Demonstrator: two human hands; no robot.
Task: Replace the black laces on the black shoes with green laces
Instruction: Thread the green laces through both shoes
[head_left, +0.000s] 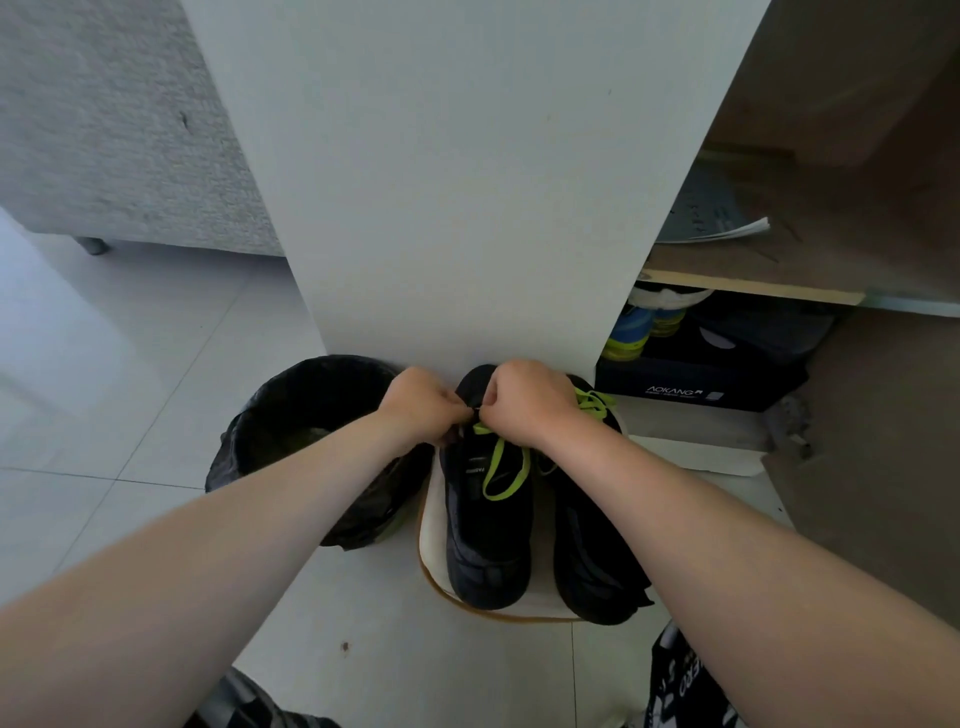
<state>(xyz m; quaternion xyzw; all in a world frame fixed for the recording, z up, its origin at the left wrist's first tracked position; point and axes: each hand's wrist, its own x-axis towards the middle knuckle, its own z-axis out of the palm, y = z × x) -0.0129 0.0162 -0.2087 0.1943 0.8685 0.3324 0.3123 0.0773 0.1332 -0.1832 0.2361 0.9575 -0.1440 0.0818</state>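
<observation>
My left hand (421, 405) and right hand (524, 400) both pinch the flat neon-green lace (501, 467) on the black mesh sneaker (488, 519) right under them. Barely threaded I'd say, ends dangling loose.

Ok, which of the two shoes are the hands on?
The shoe nearer the bin: left hand and right hand both pinch its green lace at the far end. The other shoe, beside it, is in neither hand.
</observation>
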